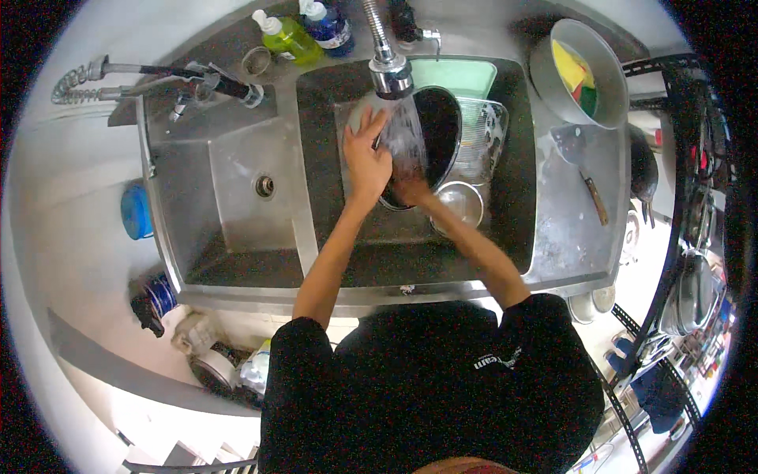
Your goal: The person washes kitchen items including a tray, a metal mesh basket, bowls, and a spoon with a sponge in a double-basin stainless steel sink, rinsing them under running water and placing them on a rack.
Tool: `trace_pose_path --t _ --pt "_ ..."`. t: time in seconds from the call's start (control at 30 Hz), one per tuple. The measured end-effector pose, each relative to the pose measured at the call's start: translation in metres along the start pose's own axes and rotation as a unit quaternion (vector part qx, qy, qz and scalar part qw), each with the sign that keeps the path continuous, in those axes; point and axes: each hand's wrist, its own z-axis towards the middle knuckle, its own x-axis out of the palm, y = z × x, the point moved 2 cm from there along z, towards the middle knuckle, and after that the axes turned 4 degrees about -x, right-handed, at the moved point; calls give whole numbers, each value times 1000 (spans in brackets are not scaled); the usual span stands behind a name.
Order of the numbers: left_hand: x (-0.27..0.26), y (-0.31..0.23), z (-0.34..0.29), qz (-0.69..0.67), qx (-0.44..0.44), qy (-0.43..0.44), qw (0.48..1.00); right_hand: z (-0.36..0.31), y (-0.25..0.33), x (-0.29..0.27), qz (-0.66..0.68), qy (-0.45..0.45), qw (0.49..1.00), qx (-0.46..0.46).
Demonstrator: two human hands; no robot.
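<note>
Running water falls from the metal faucet head into a round pan with a dark inside and a thin silver rim, tilted in the right sink basin. On the pan's left side, my left hand grips it, fingers stretched along the pale outer side. My right hand is at the pan's near part, under the spray; its fingers are blurred by water and motion. Beside the pan lie a round clear bowl or lid, a wire basket and a pale green tray.
The left basin has a second spring faucet over it. Yellow-green and blue bottles stand behind. On the right counter are a large metal bowl with yellow and green cloths or sponges and a wooden-handled cleaver. A black rack stands farther right.
</note>
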Motion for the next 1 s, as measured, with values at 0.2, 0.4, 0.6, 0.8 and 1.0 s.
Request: trace_pose_path --t 0.2,0.4,0.6,0.8,1.0 --pt "9 37 -17 11 -42 -65 997 -8 85 -31 576 43 816 31" --pt "13 102 -42 -16 -182 -133 974 -22 89 -85 185 127 973 -44" --pt "46 185 -119 36 -296 -264 917 -27 39 -42 291 181 939 -27" --pt "69 238 -166 43 -386 -367 846 11 4 -48 306 163 925 152" --pt "96 254 -189 -196 -492 -405 745 39 0 -35 518 -101 833 167"
